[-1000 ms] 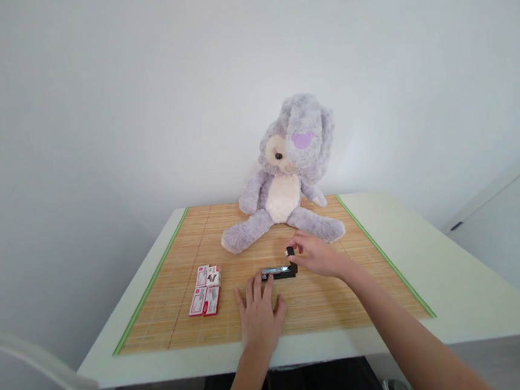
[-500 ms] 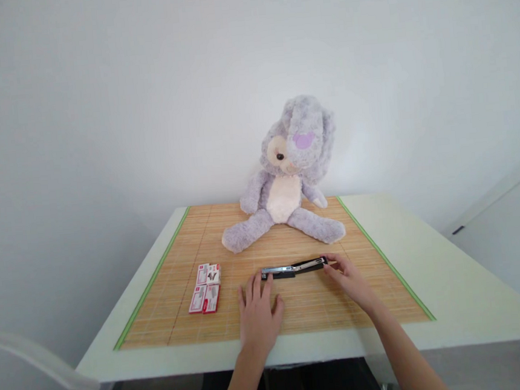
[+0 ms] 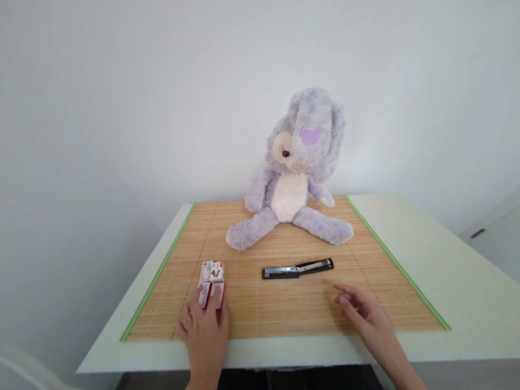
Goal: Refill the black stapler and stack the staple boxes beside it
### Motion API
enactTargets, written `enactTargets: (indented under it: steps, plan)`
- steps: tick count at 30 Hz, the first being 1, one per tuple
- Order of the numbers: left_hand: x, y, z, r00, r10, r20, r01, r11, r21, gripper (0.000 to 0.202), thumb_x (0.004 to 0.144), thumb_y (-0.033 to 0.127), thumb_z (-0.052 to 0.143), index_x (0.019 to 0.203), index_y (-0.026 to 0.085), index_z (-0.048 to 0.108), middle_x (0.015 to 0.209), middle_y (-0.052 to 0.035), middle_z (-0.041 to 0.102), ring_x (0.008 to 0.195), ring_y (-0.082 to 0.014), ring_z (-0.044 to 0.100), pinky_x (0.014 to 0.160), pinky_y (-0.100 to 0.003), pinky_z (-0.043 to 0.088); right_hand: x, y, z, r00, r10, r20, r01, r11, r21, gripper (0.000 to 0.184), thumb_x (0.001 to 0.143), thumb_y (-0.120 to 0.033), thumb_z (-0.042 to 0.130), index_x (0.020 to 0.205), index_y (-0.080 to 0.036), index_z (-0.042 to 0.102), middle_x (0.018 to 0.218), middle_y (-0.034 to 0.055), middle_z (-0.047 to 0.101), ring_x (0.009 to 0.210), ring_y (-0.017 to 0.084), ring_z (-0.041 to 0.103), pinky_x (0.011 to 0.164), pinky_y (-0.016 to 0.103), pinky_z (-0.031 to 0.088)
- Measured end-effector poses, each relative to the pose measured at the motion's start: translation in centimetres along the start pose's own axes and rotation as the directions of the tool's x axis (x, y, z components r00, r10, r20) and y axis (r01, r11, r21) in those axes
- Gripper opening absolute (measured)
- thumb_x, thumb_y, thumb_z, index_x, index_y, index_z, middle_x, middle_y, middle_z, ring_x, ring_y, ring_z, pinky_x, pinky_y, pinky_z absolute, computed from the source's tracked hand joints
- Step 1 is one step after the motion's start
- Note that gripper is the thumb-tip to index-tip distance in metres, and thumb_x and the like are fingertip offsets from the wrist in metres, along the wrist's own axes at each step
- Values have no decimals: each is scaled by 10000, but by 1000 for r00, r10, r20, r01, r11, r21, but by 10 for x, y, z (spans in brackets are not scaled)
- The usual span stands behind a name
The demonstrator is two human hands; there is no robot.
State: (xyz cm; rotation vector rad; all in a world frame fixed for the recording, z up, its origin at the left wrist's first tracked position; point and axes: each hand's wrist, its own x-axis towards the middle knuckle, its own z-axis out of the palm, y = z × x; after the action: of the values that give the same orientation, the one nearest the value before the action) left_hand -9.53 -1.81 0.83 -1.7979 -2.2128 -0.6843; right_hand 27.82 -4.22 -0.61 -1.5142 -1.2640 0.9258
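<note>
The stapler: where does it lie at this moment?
In the head view the stapler lies opened flat mid-mat, before the plush rabbit, right of the staple boxes.

Left hand reaches forward palm down, fingers extended; right hand hovers, fingers loosely spread.

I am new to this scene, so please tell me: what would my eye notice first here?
A grey plush rabbit sits at the far edge of the bamboo mat. An opened black stapler lies flat mid-mat. The left hand touches small red-and-white boxes; the right hand rests open.
</note>
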Motion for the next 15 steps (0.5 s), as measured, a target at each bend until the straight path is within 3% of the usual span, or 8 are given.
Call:
enactTargets:
  steps: [3, 6, 11, 15]
  plan:
    - [-9, 12, 9, 985, 145, 98, -131, 982, -139, 404, 1008, 273, 520, 1385, 379, 620, 1398, -74, 604, 1265, -331, 513, 1065, -572, 382, -5, -10, 17, 996, 42, 80, -47, 997, 61, 545, 904, -627, 630, 1270, -224, 662, 956, 86, 717, 785, 223, 652, 669, 341, 522]
    - [-16, 37, 18, 909, 348, 229, -248, 894, -374, 439, 1012, 229, 488, 1411, 383, 586, 1347, -37, 653, 1223, -275, 549, 1049, -486, 406, -4, -20, 36, 975, 118, 186, -150, 974, 168, 621, 875, -641, 661, 1313, -204, 606, 899, 55, 696, 672, 168, 609, 564, 281, 469]
    - [-14, 85, 23, 771, 540, 337, -214, 719, -661, 635, 974, 225, 537, 1570, 362, 366, 1383, -21, 642, 1255, -263, 519, 1074, -445, 387, 1, -29, 55, 894, 293, 339, -383, 892, 239, 612, 818, -705, 664, 1153, -199, 583, 767, -9, 646, 460, 93, 509, 394, 206, 335]
    - [-5, 106, 24, 712, 608, 351, -185, 645, -742, 713, 954, 233, 570, 1594, 398, 302, 1363, 2, 651, 1256, -262, 505, 1109, -446, 344, 2, -32, 56, 855, 341, 391, -458, 851, 257, 528, 851, -702, 627, 1025, -209, 553, 655, -53, 590, 388, 54, 414, 353, 172, 226]
